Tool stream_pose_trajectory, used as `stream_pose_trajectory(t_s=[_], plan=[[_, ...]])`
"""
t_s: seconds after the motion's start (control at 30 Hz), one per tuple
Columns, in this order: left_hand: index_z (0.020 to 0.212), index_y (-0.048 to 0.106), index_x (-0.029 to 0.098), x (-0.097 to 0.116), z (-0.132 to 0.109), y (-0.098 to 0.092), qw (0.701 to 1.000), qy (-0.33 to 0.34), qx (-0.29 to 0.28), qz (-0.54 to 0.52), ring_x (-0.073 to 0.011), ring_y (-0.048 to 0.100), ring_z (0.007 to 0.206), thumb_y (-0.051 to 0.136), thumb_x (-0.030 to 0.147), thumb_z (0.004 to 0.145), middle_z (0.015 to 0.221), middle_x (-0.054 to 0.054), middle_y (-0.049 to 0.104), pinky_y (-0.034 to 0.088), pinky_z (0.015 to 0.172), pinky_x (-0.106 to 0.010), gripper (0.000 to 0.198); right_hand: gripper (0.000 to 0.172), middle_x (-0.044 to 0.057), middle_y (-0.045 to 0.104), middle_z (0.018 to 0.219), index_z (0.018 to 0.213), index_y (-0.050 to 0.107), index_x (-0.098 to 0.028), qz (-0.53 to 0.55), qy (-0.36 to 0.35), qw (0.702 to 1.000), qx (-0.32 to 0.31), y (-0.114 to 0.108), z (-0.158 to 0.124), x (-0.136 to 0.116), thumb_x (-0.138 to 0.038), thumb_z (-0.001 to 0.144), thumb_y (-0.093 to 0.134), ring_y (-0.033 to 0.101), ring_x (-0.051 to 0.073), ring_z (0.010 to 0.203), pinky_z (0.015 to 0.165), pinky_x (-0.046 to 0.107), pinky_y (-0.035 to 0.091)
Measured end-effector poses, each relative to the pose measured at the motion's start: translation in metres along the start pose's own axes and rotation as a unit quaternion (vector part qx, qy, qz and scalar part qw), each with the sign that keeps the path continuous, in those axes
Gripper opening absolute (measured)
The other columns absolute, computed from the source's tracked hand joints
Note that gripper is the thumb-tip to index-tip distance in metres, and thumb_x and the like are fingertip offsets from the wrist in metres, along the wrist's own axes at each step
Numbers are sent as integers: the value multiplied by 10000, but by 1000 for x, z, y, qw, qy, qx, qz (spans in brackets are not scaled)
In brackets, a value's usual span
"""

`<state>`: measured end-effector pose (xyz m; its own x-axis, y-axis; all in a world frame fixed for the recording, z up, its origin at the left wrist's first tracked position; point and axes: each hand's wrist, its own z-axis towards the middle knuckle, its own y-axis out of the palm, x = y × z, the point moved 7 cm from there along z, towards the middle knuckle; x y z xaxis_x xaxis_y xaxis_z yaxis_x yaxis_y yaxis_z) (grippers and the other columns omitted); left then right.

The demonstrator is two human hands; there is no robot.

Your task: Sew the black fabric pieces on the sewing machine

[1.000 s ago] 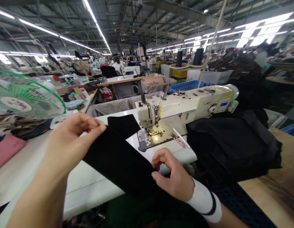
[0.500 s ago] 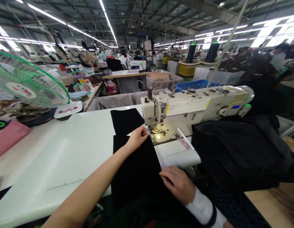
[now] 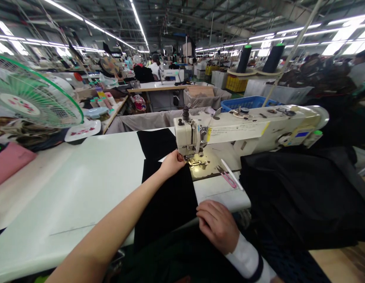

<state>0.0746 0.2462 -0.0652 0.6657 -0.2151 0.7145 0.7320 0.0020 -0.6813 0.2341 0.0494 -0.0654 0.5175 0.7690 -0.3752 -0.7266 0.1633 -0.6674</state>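
Note:
A cream sewing machine (image 3: pixel 223 129) stands on the pale table, its lit needle area at the left end. My left hand (image 3: pixel 172 163) is closed in a pinch at the top edge of a black fabric panel (image 3: pixel 170 204), right beside the presser foot. The panel hangs toward me over the table's front edge. My right hand (image 3: pixel 219 226) has curled fingers closed at the panel's right edge, lower down; the fingertips are partly hidden. Beyond the left hand, another black fabric piece (image 3: pixel 155 143) lies flat, left of the machine head.
Pink-handled thread snips (image 3: pixel 228 179) and a white pen-like stick (image 3: pixel 232 174) lie right of the needle. A black fabric stack (image 3: pixel 300 192) sits at the right. Behind are a blue basket (image 3: pixel 247 103) and thread cones (image 3: pixel 272 59). A green fan (image 3: pixel 37 90) stands left.
The black panel's near end has slid forward and up toward the machine. My left hand stays pinched by the presser foot, my right hand at the panel's edge. The view has shifted slightly.

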Motion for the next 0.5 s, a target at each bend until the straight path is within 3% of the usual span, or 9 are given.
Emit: stream_pose_trajectory(t_s=[0.2, 0.3, 0.4, 0.47, 0.5], plan=[[736, 443, 214, -4, 1, -1, 1000, 8, 15, 23, -138, 542, 614, 621, 95, 729, 663, 35, 558, 412, 603, -251, 215, 210, 82, 692, 921, 949, 602, -187, -3, -5, 1000, -8, 0, 3, 0, -58, 877, 452, 649, 236, 889, 759, 398, 543], [766, 459, 207, 5, -4, -4, 998, 17, 35, 55, -175, 572, 695, 614, 92, 757, 724, -5, 577, 442, 668, -287, 193, 215, 88, 695, 926, 953, 612, -179, -11, -13, 1000, -21, 0, 3, -1, -58, 878, 451, 652, 237, 898, 777, 401, 555], [829, 526, 182, 28, -35, -12, 992, 32, 74, 100, -260, 579, 928, 632, 103, 774, 905, -88, 601, 449, 830, -378, 143, 248, 97, 703, 980, 1007, 627, -170, -23, -35, 999, -26, 1, 0, -2, -55, 880, 449, 650, 237, 949, 824, 395, 566], [856, 575, 178, 48, -73, -9, 987, 82, 42, 128, -270, 570, 977, 616, 132, 819, 959, -95, 604, 454, 867, -404, 72, 263, 108, 705, 1014, 1052, 633, -152, -26, -51, 998, -21, 0, -2, -3, -59, 875, 463, 643, 242, 988, 857, 397, 568], [862, 597, 183, 59, -95, -2, 981, 131, -3, 145, -251, 582, 941, 574, 145, 863, 942, -81, 613, 475, 847, -393, 45, 262, 112, 705, 1018, 1060, 636, -141, -25, -56, 998, -16, 0, -3, -4, -63, 872, 471, 640, 244, 995, 864, 396, 570]])
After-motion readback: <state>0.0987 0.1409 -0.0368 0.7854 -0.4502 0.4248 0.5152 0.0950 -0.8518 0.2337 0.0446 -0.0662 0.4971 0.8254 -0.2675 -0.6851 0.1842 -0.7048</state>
